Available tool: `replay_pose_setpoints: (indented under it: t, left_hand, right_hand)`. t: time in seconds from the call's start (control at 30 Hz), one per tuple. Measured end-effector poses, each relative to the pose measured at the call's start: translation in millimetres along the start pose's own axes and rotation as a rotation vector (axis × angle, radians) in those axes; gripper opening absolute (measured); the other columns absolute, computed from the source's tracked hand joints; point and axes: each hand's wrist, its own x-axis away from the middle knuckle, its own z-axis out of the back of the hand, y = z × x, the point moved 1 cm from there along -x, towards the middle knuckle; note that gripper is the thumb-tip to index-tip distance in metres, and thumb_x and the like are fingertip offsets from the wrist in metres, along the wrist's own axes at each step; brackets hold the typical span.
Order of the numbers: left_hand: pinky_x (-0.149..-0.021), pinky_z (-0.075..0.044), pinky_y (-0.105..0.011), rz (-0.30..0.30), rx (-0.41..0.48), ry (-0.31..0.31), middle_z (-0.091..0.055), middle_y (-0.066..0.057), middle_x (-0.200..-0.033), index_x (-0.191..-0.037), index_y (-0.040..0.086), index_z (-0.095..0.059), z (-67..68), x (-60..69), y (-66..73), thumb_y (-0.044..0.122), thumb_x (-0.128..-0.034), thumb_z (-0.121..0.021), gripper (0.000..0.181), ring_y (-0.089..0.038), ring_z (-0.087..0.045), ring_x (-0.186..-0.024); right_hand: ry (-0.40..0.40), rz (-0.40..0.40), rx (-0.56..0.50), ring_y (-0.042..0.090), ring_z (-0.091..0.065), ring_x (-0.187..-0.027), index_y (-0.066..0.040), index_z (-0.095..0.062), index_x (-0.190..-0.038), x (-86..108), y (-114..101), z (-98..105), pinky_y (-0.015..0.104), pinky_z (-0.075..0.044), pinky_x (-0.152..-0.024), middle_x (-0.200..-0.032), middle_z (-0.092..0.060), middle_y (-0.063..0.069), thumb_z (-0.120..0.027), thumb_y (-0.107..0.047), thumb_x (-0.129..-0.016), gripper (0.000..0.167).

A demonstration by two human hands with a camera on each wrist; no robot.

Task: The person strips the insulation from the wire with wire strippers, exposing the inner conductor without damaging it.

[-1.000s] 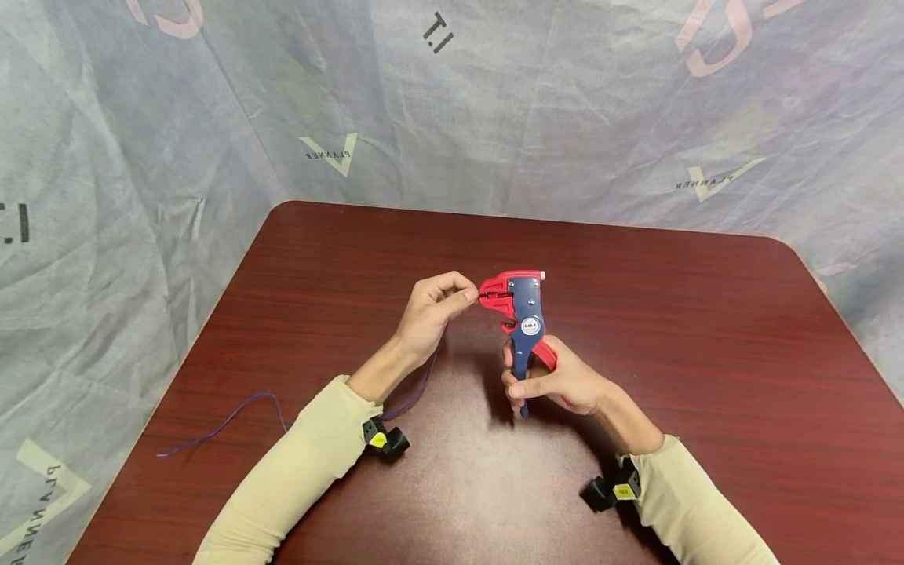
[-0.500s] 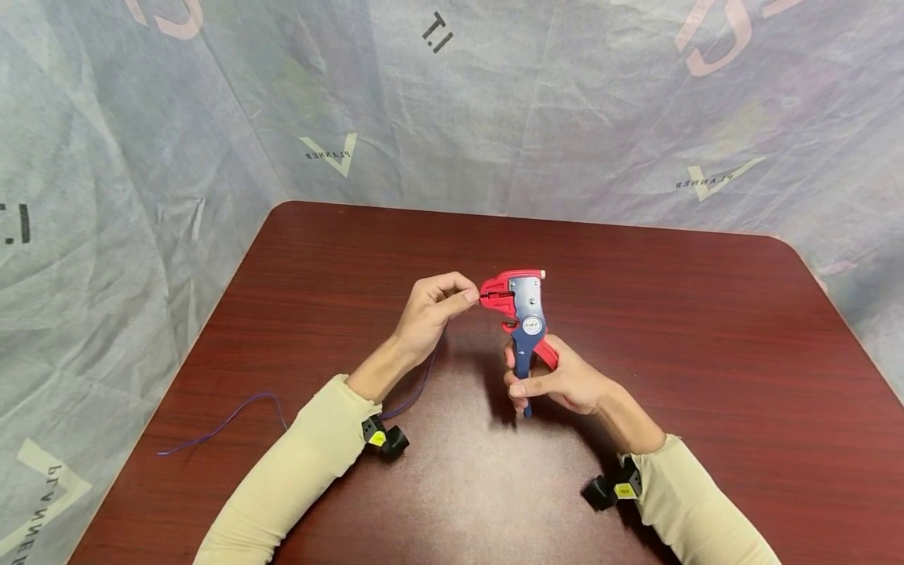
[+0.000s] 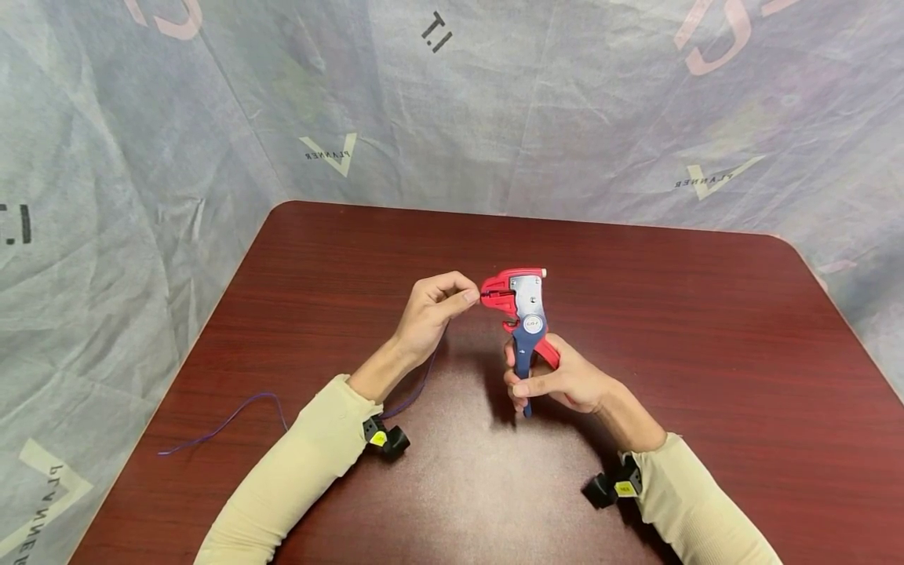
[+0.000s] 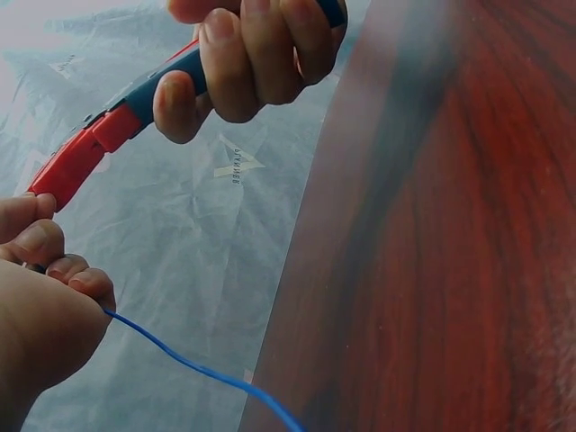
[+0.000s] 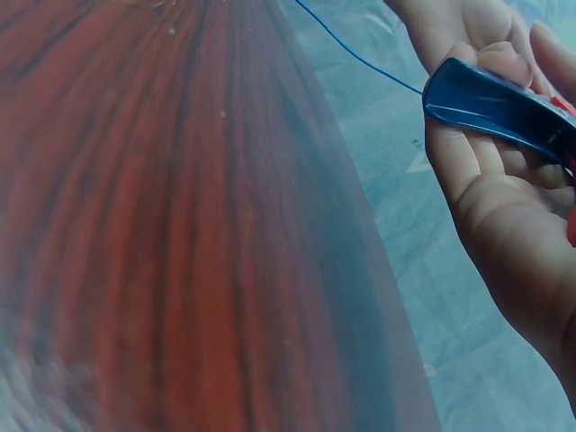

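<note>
My right hand (image 3: 558,380) grips the handles of a red and blue wire stripper (image 3: 528,314), held upright above the table with its red jaws facing left. At those jaws, my left hand (image 3: 431,310) pinches a thin blue wire (image 4: 198,367) between thumb and forefinger; the wire's tip is hidden by the fingertips and the jaws. From the left hand the wire drops past the wrist. In the right wrist view the blue handle (image 5: 490,103) lies across the palm.
The wire's loose end curls on the brown wooden table (image 3: 636,314) left of the left sleeve (image 3: 297,471). Grey printed sheeting (image 3: 494,118) hangs behind and beside the table. A small black camera (image 3: 387,439) sits on the left wrist, another camera (image 3: 610,485) on the right.
The wire stripper has tilted slightly, its metal side catching more light, and shifted a few pixels to the right. My left hand has stayed almost still.
</note>
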Motion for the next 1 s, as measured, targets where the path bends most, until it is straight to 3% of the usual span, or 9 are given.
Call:
replay_pose_setpoints:
  t: [0.17,0.3,0.4,0.77,1.0]
  left_hand:
    - [-0.063,-0.035,-0.02,-0.013,-0.02,-0.005,-0.05,0.012,-0.068,-0.08,0.013,-0.066,1.0,0.0,0.2,-0.006,-0.0913,-0.055,0.025,-0.005,-0.04,-0.067]
    - [-0.065,-0.037,-0.02,-0.027,-0.06,-0.011,-0.052,0.015,-0.069,-0.082,-0.011,-0.061,1.3,0.7,0.6,-0.007,-0.091,-0.055,0.012,-0.004,-0.042,-0.069]
    - [-0.066,-0.037,-0.02,-0.037,-0.081,-0.016,-0.053,0.016,-0.07,-0.087,-0.023,-0.054,1.3,1.3,1.4,-0.006,-0.0909,-0.055,0.017,-0.003,-0.043,-0.07]
    - [-0.067,-0.039,-0.021,-0.057,-0.085,-0.009,-0.056,0.014,-0.07,-0.082,-0.004,-0.064,3.3,-0.2,1.1,-0.006,-0.0905,-0.057,0.011,-0.004,-0.046,-0.07]
    - [-0.066,-0.039,-0.02,-0.057,-0.079,0.002,-0.056,0.013,-0.07,-0.088,-0.024,-0.054,2.3,0.5,2.2,-0.007,-0.0906,-0.056,0.017,-0.003,-0.045,-0.069]
  right_hand:
    - [0.027,-0.01,0.032,0.018,-0.058,-0.066,-0.003,-0.048,-0.106,-0.2,1,0,0.039,-0.057,-0.067,-0.079,-0.062,0.001,-0.061,0.011,-0.091,0.024]
    - [0.054,-0.004,0.06,0.016,-0.056,-0.062,-0.003,-0.048,-0.102,-0.6,2,-2,0.035,-0.056,-0.063,-0.074,-0.061,0.001,-0.062,0.009,-0.09,0.022]
    - [0.07,0.014,0.069,0.015,-0.055,-0.059,-0.002,-0.047,-0.099,-0.9,3,-3,0.033,-0.055,-0.061,-0.072,-0.061,0.0,-0.062,0.01,-0.09,0.021]
    - [0.163,0.107,0.079,0.017,-0.048,-0.051,-0.003,-0.046,-0.089,-6.6,12,-16,0.031,-0.051,-0.052,-0.062,-0.054,-0.001,-0.061,0.011,-0.089,0.02]
    - [0.219,0.107,0.072,0.022,-0.039,-0.046,-0.005,-0.047,-0.083,-8.5,11,-24,0.03,-0.048,-0.048,-0.056,-0.041,0.009,-0.058,0.013,-0.089,0.022]
